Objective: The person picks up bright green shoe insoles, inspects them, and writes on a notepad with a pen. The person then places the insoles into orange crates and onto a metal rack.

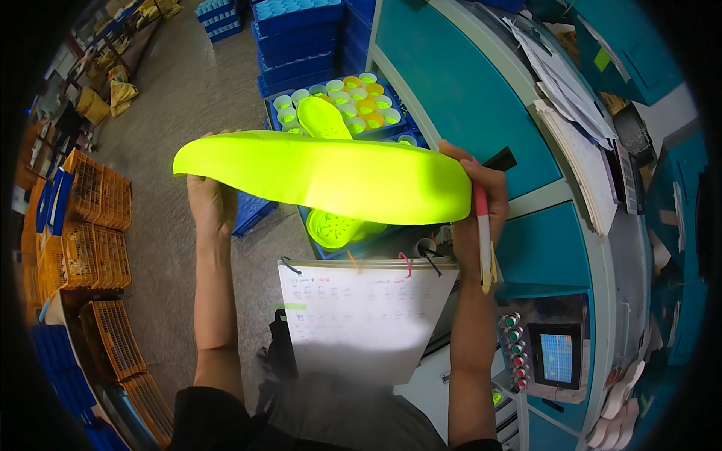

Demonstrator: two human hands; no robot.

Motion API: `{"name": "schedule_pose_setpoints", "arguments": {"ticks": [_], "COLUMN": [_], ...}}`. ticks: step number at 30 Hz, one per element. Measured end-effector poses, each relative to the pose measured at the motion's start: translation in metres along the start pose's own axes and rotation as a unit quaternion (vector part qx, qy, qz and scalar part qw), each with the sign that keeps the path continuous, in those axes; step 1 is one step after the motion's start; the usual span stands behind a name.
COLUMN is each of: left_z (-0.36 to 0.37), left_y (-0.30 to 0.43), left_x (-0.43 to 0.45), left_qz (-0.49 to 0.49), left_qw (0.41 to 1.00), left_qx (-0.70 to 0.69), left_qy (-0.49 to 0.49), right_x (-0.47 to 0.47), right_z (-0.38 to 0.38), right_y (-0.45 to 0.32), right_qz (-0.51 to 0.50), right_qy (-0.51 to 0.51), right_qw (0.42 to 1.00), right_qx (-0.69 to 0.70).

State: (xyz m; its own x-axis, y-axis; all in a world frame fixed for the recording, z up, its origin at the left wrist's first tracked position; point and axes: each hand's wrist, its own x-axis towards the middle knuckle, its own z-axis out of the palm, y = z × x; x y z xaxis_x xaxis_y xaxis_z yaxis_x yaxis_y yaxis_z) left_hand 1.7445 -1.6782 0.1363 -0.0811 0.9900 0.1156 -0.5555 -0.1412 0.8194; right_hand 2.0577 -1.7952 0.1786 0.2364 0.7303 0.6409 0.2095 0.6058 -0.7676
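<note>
A neon-yellow foam shoe sole [338, 175] is held up lengthwise between both hands. My left hand [213, 200] grips its narrower left end, the fingers partly behind it. My right hand [485, 191] grips the broad right end and also holds a pink-and-white pen [482, 225] pointing down. Behind the held sole, another yellow sole [322, 117] rests on a blue tray of cups [361, 107] with bright yellow pellets. A further yellow moulded piece [333, 228] shows below the held one. Nearer my body lies a ring-bound pad of handwritten sheets [361, 321].
Stacked blue trays [296, 45] stand beyond the cups. On the right is a teal machine [479, 84] with push buttons and a control screen [555, 356]. Orange plastic crates [98, 248] line the left side, beyond a strip of floor. Papers [569, 84] lie atop the machine.
</note>
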Motion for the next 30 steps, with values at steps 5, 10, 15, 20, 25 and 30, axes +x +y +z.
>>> {"name": "schedule_pose_setpoints", "arguments": {"ticks": [5,10,15,20,25,30], "left_z": [0.007,0.009,0.01,0.018,0.022,0.009], "left_y": [0.012,0.015,0.014,-0.007,-0.058,-0.073], "left_x": [-0.01,-0.015,-0.018,-0.022,-0.035,-0.026], "left_qz": [0.037,0.078,0.074,-0.138,-0.269,-0.286], "left_qw": [0.998,0.995,0.996,0.984,0.935,0.91], "left_qx": [-0.037,-0.042,-0.039,-0.091,-0.233,-0.299], "left_qy": [-0.026,-0.053,-0.04,-0.06,-0.003,-0.029], "right_x": [-0.002,-0.006,-0.007,0.002,0.013,0.017], "right_z": [0.001,0.0,0.0,0.01,0.02,0.024], "right_y": [-0.006,-0.006,-0.005,-0.013,-0.032,-0.042], "right_qz": [-0.025,-0.022,-0.015,0.022,0.054,0.02], "right_qy": [-0.006,-0.024,-0.031,-0.102,-0.184,-0.229], "right_qw": [1.0,0.999,0.999,0.994,0.977,0.97], "right_qx": [0.012,-0.002,-0.005,0.018,-0.092,-0.081]}}
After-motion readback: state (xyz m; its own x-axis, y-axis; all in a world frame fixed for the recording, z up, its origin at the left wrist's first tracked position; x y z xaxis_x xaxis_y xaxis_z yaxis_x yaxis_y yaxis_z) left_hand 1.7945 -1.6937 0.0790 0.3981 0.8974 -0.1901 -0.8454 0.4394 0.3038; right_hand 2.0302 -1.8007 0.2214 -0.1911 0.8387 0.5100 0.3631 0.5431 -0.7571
